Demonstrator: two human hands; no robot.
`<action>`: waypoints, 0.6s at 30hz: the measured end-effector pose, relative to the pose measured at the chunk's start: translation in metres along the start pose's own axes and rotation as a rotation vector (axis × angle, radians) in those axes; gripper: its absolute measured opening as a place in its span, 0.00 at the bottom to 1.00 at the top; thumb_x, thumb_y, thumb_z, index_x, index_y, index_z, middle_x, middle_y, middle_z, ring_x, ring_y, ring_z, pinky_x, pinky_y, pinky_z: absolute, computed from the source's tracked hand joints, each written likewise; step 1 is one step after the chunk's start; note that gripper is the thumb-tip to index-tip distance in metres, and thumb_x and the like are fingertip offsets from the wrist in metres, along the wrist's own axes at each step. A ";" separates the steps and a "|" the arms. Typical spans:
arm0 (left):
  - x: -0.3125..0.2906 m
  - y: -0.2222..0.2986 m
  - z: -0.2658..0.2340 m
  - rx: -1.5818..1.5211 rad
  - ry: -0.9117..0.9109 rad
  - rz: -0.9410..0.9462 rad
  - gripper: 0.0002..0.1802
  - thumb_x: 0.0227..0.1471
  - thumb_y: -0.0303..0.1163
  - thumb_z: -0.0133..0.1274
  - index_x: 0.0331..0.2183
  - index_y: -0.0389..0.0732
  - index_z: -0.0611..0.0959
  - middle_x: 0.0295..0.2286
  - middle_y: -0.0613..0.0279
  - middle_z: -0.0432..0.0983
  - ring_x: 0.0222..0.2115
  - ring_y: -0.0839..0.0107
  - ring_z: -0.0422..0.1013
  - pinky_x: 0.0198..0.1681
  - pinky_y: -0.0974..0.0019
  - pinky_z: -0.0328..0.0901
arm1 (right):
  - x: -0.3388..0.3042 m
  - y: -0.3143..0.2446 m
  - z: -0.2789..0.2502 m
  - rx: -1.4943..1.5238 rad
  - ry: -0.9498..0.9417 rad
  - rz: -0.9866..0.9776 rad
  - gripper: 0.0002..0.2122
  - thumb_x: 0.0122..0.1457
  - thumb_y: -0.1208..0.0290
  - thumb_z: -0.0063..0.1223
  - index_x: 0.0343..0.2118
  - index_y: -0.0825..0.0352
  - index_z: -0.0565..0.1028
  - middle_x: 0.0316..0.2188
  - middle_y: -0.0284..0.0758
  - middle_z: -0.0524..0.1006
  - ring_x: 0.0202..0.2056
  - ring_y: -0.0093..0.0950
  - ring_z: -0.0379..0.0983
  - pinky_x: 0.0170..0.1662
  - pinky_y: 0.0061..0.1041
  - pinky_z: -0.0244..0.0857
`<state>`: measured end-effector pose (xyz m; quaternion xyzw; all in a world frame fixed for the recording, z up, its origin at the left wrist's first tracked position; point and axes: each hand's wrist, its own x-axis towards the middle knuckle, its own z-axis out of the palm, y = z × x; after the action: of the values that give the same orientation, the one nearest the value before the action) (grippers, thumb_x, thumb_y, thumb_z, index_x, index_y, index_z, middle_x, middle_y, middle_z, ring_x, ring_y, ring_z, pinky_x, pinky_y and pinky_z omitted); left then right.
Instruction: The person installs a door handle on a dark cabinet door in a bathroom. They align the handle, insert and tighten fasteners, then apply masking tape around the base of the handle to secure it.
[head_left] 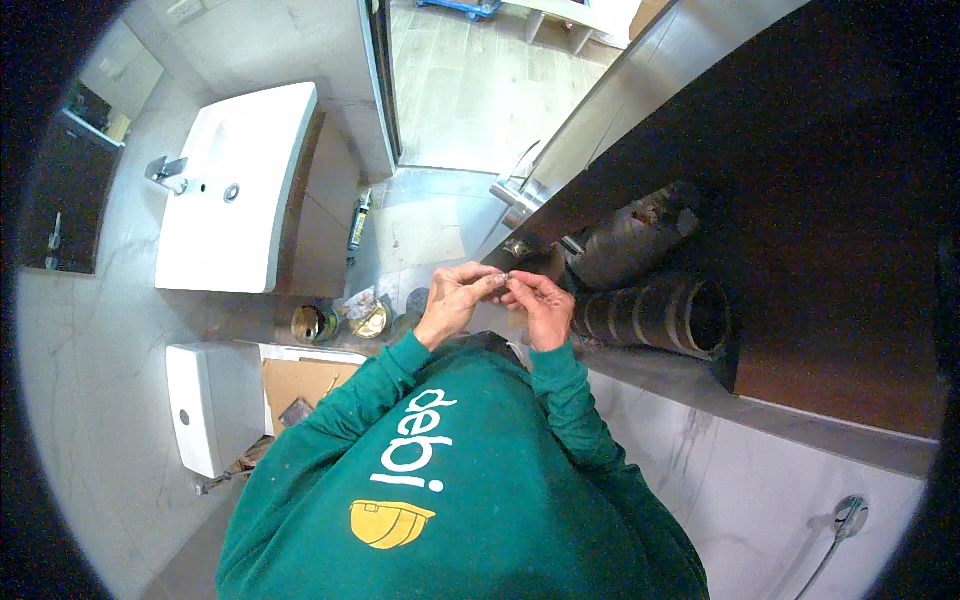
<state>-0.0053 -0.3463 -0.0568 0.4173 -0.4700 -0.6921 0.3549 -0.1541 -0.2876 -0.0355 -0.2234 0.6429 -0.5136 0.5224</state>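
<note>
In front of my chest my two hands meet, fingertips almost touching. My left hand (458, 299) pinches with thumb and forefinger. Facing it, my right hand (542, 306) pinches the same way. Whatever sits between the fingertips is too small to make out. Beyond my right hand, on the dark side, lie a ribbed dark tube-shaped roll (655, 316) and a grey cylindrical bundle (628, 245). To the left of my left hand stand an opened can (314, 323) and a second container (371, 318) with a stained top.
A white washbasin (235, 150) on a cabinet stands at left, with a sealant cartridge (360, 220) beside it. Below is a toilet (212, 400) with cardboard (300, 383) on it. A door handle (518, 196) juts from the dark door (800, 200). A shower head (851, 514) hangs lower right.
</note>
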 end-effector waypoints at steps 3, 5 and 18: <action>-0.004 -0.009 0.001 -0.012 0.064 -0.081 0.11 0.53 0.32 0.60 0.31 0.32 0.85 0.24 0.62 0.79 0.22 0.76 0.72 0.27 0.72 0.67 | -0.010 -0.017 -0.014 -0.699 0.325 -0.626 0.15 0.52 0.75 0.63 0.41 0.75 0.77 0.39 0.43 0.78 0.35 0.31 0.77 0.37 0.28 0.71; -0.009 -0.017 0.002 -0.026 0.118 -0.074 0.12 0.53 0.32 0.58 0.31 0.31 0.84 0.24 0.60 0.79 0.22 0.76 0.72 0.27 0.71 0.69 | -0.006 -0.023 -0.024 -0.881 0.417 -0.792 0.24 0.46 0.64 0.68 0.44 0.73 0.76 0.49 0.50 0.73 0.50 0.44 0.69 0.54 0.40 0.61; -0.066 -0.059 0.044 -0.116 0.163 -0.005 0.12 0.54 0.34 0.60 0.34 0.32 0.85 0.24 0.63 0.79 0.22 0.78 0.71 0.25 0.72 0.66 | 0.000 0.027 -0.069 -1.325 0.466 -0.942 0.44 0.40 0.43 0.67 0.50 0.80 0.69 0.52 0.61 0.68 0.57 0.54 0.61 0.64 0.52 0.45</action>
<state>-0.0250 -0.2547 -0.0879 0.4524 -0.3975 -0.6827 0.4139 -0.2093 -0.2482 -0.0647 -0.6167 0.7421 -0.2275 -0.1313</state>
